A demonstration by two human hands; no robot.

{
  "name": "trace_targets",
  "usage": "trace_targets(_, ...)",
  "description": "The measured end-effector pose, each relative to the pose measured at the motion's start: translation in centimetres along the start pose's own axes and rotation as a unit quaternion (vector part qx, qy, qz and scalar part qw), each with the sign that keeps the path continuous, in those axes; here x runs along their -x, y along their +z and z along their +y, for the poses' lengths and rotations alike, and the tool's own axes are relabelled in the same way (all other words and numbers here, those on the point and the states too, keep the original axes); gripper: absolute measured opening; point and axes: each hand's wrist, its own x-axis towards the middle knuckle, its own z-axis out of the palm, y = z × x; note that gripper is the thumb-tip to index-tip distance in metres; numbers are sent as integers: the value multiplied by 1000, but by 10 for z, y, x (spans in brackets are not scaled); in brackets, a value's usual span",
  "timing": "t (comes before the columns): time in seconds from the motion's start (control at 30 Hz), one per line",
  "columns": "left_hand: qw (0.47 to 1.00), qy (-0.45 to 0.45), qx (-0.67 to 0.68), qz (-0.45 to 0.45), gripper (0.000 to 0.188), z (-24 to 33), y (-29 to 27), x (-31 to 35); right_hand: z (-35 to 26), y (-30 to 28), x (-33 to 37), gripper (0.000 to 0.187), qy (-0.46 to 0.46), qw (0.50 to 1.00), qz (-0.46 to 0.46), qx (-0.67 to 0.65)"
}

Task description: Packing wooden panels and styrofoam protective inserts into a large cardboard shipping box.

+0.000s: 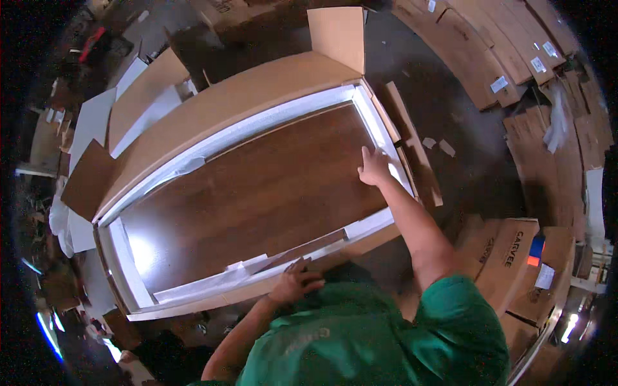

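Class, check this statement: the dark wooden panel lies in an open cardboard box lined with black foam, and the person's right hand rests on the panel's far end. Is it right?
Not quite. The head view shows the foam lining is white, not black. The rest holds: the dark wooden panel lies in the open cardboard box, and the right hand rests on its far end.
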Motion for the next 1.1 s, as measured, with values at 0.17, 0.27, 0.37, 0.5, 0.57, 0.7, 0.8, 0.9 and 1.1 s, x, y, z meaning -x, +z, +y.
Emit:
trace_targets(0.17, 970, 162, -80, 161, 28, 9, 16, 24, 4, 25, -12, 74, -51, 998, 42, 2)
trace_targets(0.27, 983, 24, 15, 180, 27, 41, 9, 48, 2, 19, 2, 68, -55, 997, 59, 5)
trace_targets(0.37, 975, -117, 92, 166, 24, 30, 27, 67, -32, 20, 45, 69, -228, 963, 141, 22)
trace_targets(0.5, 932, -264, 104, 226, 31, 11, 38, 77, -79, 32, 112, 80, -343, 939, 1, 32)
trace_targets(0.57, 921, -250, 129, 269, 30, -1, 45, 87, -92, 36, 127, 81, -384, 921, -19, 71)
trace_targets(0.7, 894, -262, 133, 338, 27, -35, 65, 114, -88, 63, 124, 87, -387, 914, 47, 111)
trace_targets(0.8, 845, -357, 133, 377, 30, -9, 55, 132, -91, 67, 126, 89, -384, 911, 53, 142)
trace_targets(0.9, 849, -262, 181, 422, 31, 2, 58, 182, -103, 44, 145, 86, -340, 924, -8, 173)
trace_targets(1.1, 736, -246, 316, 546, 35, -56, 127, 285, -126, 43, 146, 60, -350, 936, 48, -4)
